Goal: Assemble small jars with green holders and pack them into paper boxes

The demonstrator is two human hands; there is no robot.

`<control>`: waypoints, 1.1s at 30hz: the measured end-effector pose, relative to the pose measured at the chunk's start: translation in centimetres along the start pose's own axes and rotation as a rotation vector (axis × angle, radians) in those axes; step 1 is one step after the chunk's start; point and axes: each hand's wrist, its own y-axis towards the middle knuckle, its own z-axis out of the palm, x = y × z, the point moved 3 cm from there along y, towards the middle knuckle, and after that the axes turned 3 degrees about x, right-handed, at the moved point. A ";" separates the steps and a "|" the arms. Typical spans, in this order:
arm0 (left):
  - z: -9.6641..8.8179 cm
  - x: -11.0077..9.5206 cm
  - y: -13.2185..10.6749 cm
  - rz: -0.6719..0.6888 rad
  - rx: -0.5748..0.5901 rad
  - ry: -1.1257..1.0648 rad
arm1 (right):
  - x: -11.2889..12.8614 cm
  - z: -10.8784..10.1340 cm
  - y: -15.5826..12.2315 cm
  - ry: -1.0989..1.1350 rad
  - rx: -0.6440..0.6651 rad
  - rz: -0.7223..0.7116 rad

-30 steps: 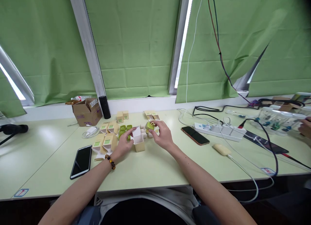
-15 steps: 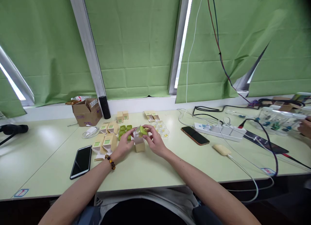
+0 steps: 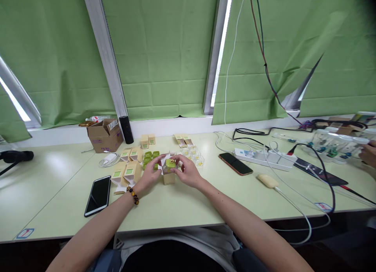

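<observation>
A small tan cardboard box (image 3: pixel 169 180) stands upright on the table in front of me, its white inner flaps raised. My left hand (image 3: pixel 152 172) is closed on the box's open top at the left. With fingers and thumb, my right hand (image 3: pixel 188 171) grips a small green-topped square container (image 3: pixel 170 163) at the mouth of the box. How deep it sits inside cannot be seen. Behind my left hand are several green square pieces (image 3: pixel 147 158). Past my right fingers lie several clear cups (image 3: pixel 197 156) with yellow spots.
Opened tan boxes (image 3: pixel 132 173) stand left of my hands, beside a phone (image 3: pixel 98 195). Farther back are a brown carton (image 3: pixel 105 137) and a black cylinder (image 3: pixel 126 130). To the right lie another phone (image 3: pixel 235 164), a power strip (image 3: pixel 266 158) and cables. Another person's hand (image 3: pixel 368 154) is at the right edge.
The green-topped container has come down from a tilted position above the box to its mouth and looks more level. My right hand has lowered slightly with it.
</observation>
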 end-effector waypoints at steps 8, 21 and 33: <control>0.0 0.7 0.1 -0.005 0.007 0.015 | 0.8 0.2 -0.2 -0.003 0.085 -0.038; 0.0 0.5 0.1 0.004 0.006 0.035 | 1.2 1.2 -0.5 -0.112 0.077 -0.163; 0.2 0.3 -0.1 -0.010 0.010 -0.001 | -0.4 2.2 0.1 -0.019 -0.062 0.002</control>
